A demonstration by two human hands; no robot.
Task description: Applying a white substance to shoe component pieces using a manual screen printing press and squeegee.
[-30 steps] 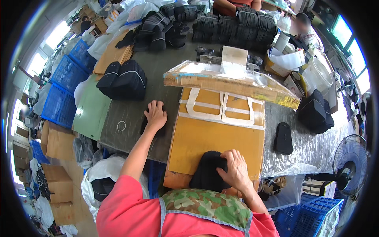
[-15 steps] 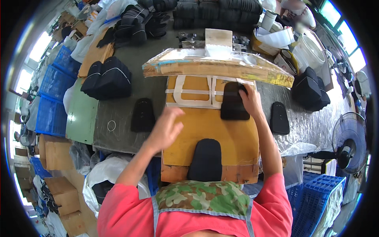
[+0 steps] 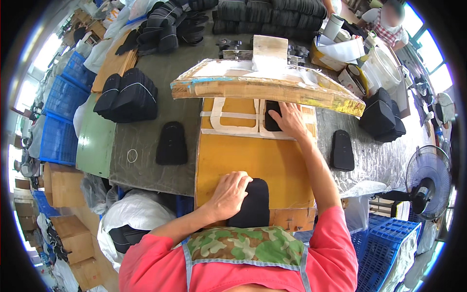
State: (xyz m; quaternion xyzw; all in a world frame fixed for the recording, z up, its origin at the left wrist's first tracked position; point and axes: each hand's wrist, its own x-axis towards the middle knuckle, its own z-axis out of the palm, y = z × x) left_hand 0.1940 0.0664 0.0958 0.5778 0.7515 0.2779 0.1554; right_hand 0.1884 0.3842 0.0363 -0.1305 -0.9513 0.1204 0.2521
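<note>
On the yellow board [image 3: 253, 155], my right hand [image 3: 291, 120] lies with its fingers stretched over a flat black pad [image 3: 273, 119]. That pad sits inside the right opening of a white outline template [image 3: 228, 130], partly hidden by my hand. A tilted wooden-framed screen [image 3: 262, 86] hangs over the board's far end. Near the front edge, my left hand [image 3: 231, 194] has its fingers closed on the upper left edge of another black pad [image 3: 255, 204], rounded at the top. The lower end of this pad is against my apron.
Single black pads lie left [image 3: 171, 143] and right [image 3: 342, 151] of the board. Bundled pads [image 3: 134, 95] stand at the left, with another bundle [image 3: 382, 117] at the right. A fan [image 3: 425, 182] stands far right. Behind the table, a person [image 3: 388, 24] is at the upper right.
My left hand came down from above the board onto the near pad. The far pad moved away from me into the template's right opening, and my right hand now lies over it.
</note>
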